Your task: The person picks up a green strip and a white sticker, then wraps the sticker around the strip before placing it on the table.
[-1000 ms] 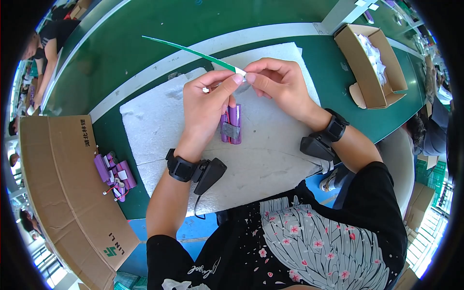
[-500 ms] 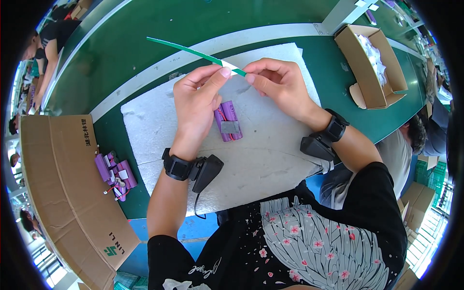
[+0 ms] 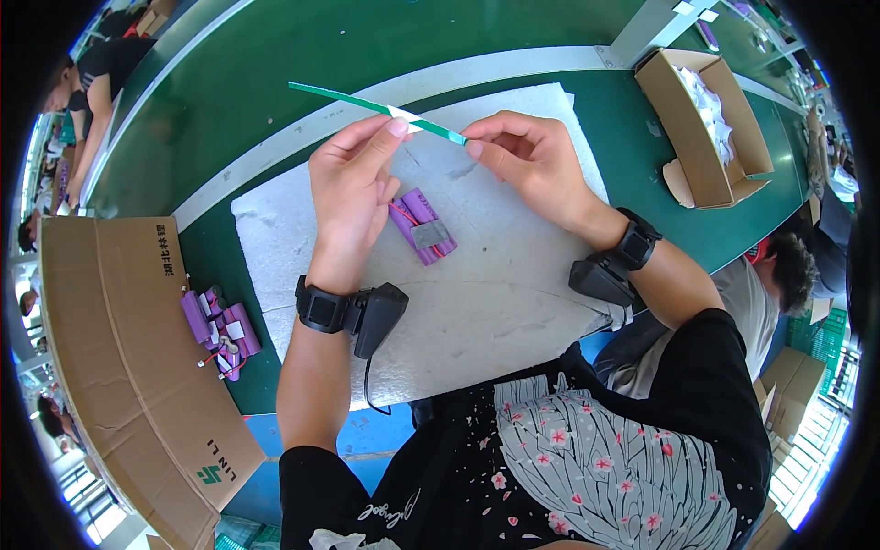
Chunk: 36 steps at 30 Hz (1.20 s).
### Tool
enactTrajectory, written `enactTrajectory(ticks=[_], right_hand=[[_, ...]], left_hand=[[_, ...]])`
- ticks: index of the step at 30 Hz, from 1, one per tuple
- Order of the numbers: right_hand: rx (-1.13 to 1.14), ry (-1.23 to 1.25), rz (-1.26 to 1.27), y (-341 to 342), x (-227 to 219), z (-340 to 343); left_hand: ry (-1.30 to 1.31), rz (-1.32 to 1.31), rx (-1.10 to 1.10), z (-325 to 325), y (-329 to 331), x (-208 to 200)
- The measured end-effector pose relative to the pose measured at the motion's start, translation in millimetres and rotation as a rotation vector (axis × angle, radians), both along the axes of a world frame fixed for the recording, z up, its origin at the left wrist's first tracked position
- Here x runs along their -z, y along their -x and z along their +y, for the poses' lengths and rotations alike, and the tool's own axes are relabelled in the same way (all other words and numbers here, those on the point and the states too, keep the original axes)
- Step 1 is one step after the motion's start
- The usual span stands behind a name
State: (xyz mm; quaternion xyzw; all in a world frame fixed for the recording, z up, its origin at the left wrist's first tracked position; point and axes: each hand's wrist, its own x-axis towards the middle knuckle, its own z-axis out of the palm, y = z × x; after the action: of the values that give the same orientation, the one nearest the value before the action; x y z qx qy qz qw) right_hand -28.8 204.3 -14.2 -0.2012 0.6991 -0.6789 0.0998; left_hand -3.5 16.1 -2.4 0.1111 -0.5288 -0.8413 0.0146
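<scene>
Resting on the white foam pad (image 3: 495, 302), a purple battery pack (image 3: 423, 225) with a grey patch and a red wire is lying just below the raised hands. Pinching a green strip (image 3: 367, 104) above it, the left hand (image 3: 353, 188) is gripping the strip's white-marked middle with fingertips, while the right hand (image 3: 527, 160) is nipping its near end between thumb and forefinger. Lying further left, more purple battery packs (image 3: 220, 328) are sitting beside a flat cardboard sheet (image 3: 119, 367). Standing farther right on the green table (image 3: 275, 55), an open cardboard box (image 3: 701, 119) is holding white pieces.
</scene>
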Motion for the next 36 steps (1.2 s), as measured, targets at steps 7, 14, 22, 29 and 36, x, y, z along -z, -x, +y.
enactTrajectory(ticks=[7, 14, 22, 29, 36], right_hand=[[0.009, -0.052, 0.022, -0.3, -1.1, 1.6], [0.006, -0.084, 0.032, 0.1, 0.1, 2.2], [-0.006, -0.085, -0.007, 1.6, 0.7, 3.0], [0.029, -0.156, 0.018, 1.7, -0.5, 3.9], [0.040, -0.154, 0.049, 2.0, 1.2, 2.8]], left_hand=[[-0.004, 0.069, -0.009, -14.8, 5.9, 2.7], [0.004, 0.179, -0.030, -28.9, 12.5, 7.6], [-0.032, 0.227, 0.003, -40.3, 16.7, 11.3], [-0.071, 0.215, 0.037, -35.0, 14.9, 12.3], [0.054, 0.184, 0.049, -21.1, 11.7, 14.9]])
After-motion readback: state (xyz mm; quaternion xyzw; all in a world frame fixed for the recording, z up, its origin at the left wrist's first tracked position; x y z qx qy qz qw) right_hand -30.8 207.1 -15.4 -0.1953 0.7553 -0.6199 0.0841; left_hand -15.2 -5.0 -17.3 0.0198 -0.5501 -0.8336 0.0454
